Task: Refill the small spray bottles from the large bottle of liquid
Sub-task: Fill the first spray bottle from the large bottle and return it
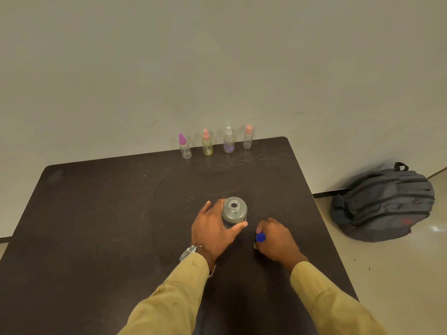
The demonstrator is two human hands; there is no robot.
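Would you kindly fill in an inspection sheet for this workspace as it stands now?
Surface: dark table, scuffed, set against the wall.
Job's things: large bottle upright, mouth open; blue cap off it; four small spray bottles in a row at the far edge, tops on: purple-topped bottle, yellowish bottle, white-topped bottle, pink-topped bottle.
Clutter: nothing seen.
Grippers: left hand grips the large bottle; right hand pinches the blue cap.
Cables: nothing seen.
Surroundings: plain wall; grey backpack on the floor to the right.
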